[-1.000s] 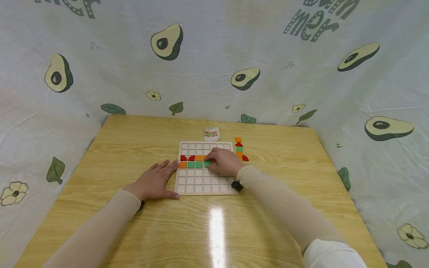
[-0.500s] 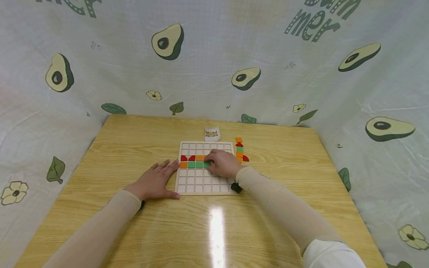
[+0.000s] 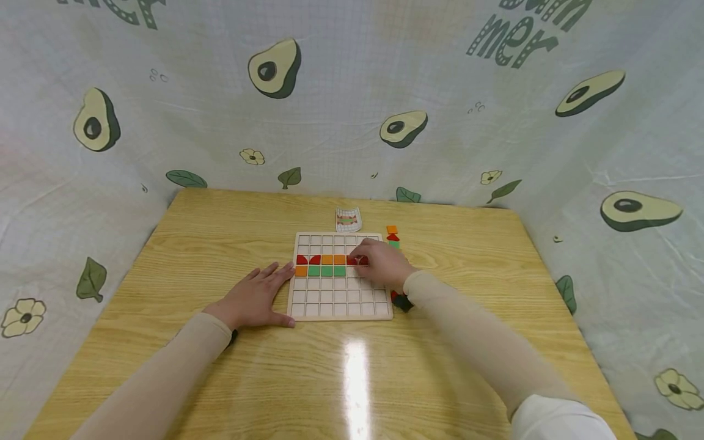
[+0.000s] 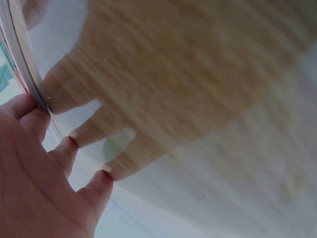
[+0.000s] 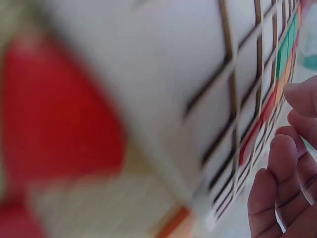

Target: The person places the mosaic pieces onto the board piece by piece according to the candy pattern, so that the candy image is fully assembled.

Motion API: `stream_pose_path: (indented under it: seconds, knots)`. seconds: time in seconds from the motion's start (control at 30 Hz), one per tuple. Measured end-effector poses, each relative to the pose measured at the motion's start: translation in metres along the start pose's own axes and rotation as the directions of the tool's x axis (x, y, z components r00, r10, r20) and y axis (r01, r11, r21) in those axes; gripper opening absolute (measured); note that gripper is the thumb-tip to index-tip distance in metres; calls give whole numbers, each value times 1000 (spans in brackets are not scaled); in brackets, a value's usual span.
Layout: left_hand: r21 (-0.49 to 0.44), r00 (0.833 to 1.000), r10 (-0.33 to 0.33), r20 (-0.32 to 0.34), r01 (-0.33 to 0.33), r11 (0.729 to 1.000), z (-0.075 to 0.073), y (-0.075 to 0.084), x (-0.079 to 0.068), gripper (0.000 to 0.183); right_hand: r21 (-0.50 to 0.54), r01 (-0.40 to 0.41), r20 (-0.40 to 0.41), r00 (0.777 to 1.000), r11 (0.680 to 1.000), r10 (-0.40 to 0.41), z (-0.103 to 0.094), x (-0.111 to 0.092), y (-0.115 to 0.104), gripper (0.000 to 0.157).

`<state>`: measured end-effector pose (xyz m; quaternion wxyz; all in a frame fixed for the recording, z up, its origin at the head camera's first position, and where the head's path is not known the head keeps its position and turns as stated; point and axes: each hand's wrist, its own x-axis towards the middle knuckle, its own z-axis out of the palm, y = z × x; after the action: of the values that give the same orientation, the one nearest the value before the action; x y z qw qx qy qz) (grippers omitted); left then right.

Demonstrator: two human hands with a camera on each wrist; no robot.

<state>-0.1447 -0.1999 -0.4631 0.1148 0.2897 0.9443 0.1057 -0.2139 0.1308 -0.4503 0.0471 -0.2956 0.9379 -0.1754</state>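
A pale wooden grid board (image 3: 341,310) lies on the table. Its upper tile row holds red quarter-round tiles (image 3: 315,260), orange tiles (image 3: 333,260) and more red pieces by the fingers. Below are an orange tile (image 3: 300,271) and three green tiles (image 3: 327,271) in a line. My left hand (image 3: 253,296) rests flat with spread fingers at the board's left edge; the left wrist view shows its fingertips (image 4: 104,176) on the tabletop. Above the board's right half is my right hand (image 3: 385,264), fingers loosely bent, with no tile visible between them in the right wrist view.
Beyond the board lies a small printed pattern card (image 3: 348,220). Loose tiles stand right of the board, an orange tile (image 3: 392,230) farthest back; my right hand and wrist partly cover this group. A patterned cloth (image 3: 341,122) encloses the table's back and sides.
My right hand has moved right from the third green tile, which now lies uncovered in its cell. The red tiles beside it have come into sight. My left hand has stayed put.
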Motion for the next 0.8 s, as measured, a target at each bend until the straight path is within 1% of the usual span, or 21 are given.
stream_pose_path:
  seconds: [0.23, 0.33, 0.43, 0.57, 0.7, 0.8]
  knots:
    - [-5, 1000, -2, -1, 2, 1000, 0, 0, 0, 115, -16, -76, -51, 996, 997, 75, -22, -16, 40, 28]
    - [-4, 1000, -3, -2, 3, 1000, 0, 0, 0, 115, -2, -128, -69, 989, 992, 128, -26, -21, 58, 27]
    - [-5, 1000, -5, 0, 5, 1000, -1, 1, 0, 115, 21, -169, -67, 983, 985, 170, -28, -24, 71, 27]
    - [-10, 1000, -9, 4, 9, 1000, -2, 2, -1, 115, 42, -203, -44, 978, 978, 204, -28, -26, 80, 28]
    - [-10, 1000, -9, 0, 9, 1000, -2, 2, -1, 114, 71, -226, -30, 973, 972, 228, -27, -25, 81, 29]
    - [-12, 1000, -6, -5, 6, 1000, -1, 2, -1, 114, 71, -230, -23, 972, 971, 233, -26, -25, 81, 31]
